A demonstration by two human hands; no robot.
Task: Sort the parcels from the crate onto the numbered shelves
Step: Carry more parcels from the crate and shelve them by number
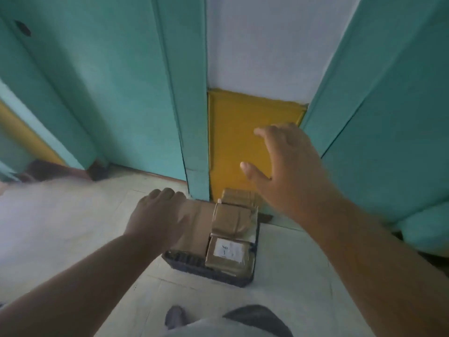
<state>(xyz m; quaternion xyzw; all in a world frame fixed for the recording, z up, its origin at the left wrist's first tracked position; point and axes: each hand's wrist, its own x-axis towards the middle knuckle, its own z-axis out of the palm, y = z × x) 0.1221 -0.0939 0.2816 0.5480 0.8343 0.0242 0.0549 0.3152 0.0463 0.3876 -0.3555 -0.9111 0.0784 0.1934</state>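
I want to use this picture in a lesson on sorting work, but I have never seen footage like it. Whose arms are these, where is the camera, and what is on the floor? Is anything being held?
There is no machine here: a person wears a wide-angle camera on the head, so you look forward and down along their own arms. On the pale floor stands a dark crate filled with brown parcels wrapped in tape; the nearest parcel bears a white label with handwriting too blurred to read. The left hand lies over the large parcel on the crate's left side, though the blurred picture does not show a grip. The right hand hovers open, holding nothing. Behind are teal doors and a yellow panel. No numbered shelves are in view.
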